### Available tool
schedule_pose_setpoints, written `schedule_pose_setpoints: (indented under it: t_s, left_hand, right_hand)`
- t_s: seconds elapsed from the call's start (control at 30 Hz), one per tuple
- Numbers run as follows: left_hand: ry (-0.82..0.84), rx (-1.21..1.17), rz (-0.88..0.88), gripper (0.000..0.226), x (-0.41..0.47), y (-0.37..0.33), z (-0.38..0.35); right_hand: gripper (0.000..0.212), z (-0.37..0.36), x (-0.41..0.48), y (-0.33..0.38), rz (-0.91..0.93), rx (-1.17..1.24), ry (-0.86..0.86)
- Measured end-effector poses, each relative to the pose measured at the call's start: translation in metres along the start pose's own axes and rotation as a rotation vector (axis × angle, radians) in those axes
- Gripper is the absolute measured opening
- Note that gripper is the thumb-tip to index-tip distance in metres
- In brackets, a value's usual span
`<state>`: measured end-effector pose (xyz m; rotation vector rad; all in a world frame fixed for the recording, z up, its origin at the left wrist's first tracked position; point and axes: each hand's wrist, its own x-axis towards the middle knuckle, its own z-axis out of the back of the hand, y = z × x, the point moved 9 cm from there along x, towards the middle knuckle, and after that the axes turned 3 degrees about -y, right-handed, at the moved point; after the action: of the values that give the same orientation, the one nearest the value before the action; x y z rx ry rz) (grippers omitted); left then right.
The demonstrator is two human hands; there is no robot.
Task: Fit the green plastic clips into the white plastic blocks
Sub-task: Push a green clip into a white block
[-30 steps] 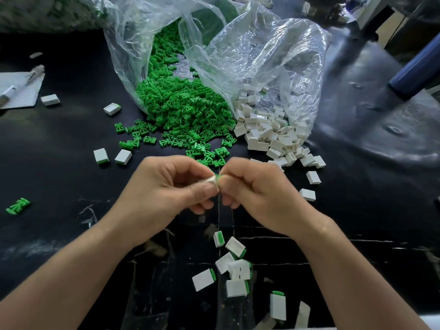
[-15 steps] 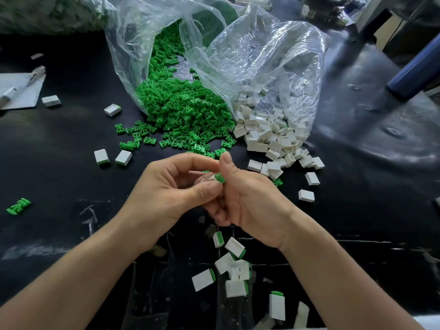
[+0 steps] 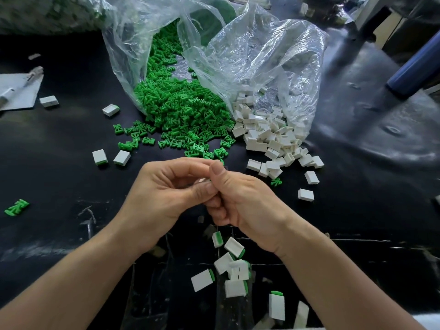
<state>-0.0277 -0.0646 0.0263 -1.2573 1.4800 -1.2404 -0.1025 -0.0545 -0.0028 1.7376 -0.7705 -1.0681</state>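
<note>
1. Blocks with green ends (image 3: 234, 246) lie nearest the person, scattered on the black table (image 3: 59, 182) just below the wrists. They look already fitted and are tipped every way.
2. Above them the left hand (image 3: 162, 194) and the right hand (image 3: 242, 201) meet fingertip to fingertip. The left hand's thumb and forefinger curl in and pinch a small pale piece. The right hand's fingers are curled under, its thumb upright and pressing on the same piece.
3. That piece, probably a white block (image 3: 204, 181), shows only as a sliver between the fingers. Its long axis seems to run across, from one hand towards the other, though the fingers hide too much to be sure. No green shows on it, so the clip may be pushed home or merely covered.
4. Just beyond the fingertips lie loose clips (image 3: 220, 152), straight ahead and about equally near to either hand. Loose blocks (image 3: 254, 164) lie ahead and to the right, nearer the right hand, their long sides mostly crosswise.
5. Farthest off, the clip heap (image 3: 185, 110) spills from the left bag (image 3: 133, 44) and the block heap (image 3: 269, 136) from the right bag (image 3: 273, 55), both mouths opening towards the hands.
</note>
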Motion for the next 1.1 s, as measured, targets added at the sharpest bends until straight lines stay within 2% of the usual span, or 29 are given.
schedule_pose_setpoints:
  t_s: [0.1, 0.23, 0.37, 0.47, 0.7, 0.87, 1.03, 1.1]
  left_hand:
    - [0.005, 0.005, 0.002, 0.021, 0.001, 0.001, 0.000]
    - [0.023, -0.012, -0.001, 0.024, 0.001, 0.002, 0.000]
    - [-0.026, -0.042, 0.010, 0.019, 0.002, 0.001, 0.003]
    - [-0.019, -0.036, 0.028, 0.022, 0.002, 0.001, 0.003]
    - [0.006, -0.034, 0.092, 0.018, 0.003, 0.008, 0.006]
    - [-0.021, -0.041, 0.097, 0.016, 0.002, 0.007, 0.005]
    - [-0.018, -0.052, 0.119, 0.019, 0.003, 0.009, 0.005]
    - [-0.014, -0.066, 0.145, 0.023, 0.003, 0.011, 0.007]
  right_hand:
    - [0.035, -0.001, 0.000, 0.003, 0.026, 0.025, 0.002]
    - [0.042, -0.004, 0.001, 0.003, 0.016, 0.018, 0.053]
    - [0.055, -0.011, 0.001, 0.001, -0.057, 0.064, 0.132]
    - [0.062, -0.009, 0.001, -0.002, -0.064, 0.048, 0.122]
    - [0.038, -0.004, 0.001, 0.000, -0.045, 0.010, 0.078]
    - [0.046, -0.002, 0.001, -0.003, -0.071, -0.037, 0.086]
    - [0.044, -0.001, 0.004, -0.002, -0.019, -0.040, 0.077]
    - [0.052, 0.000, 0.004, 0.000, 0.000, -0.052, 0.077]
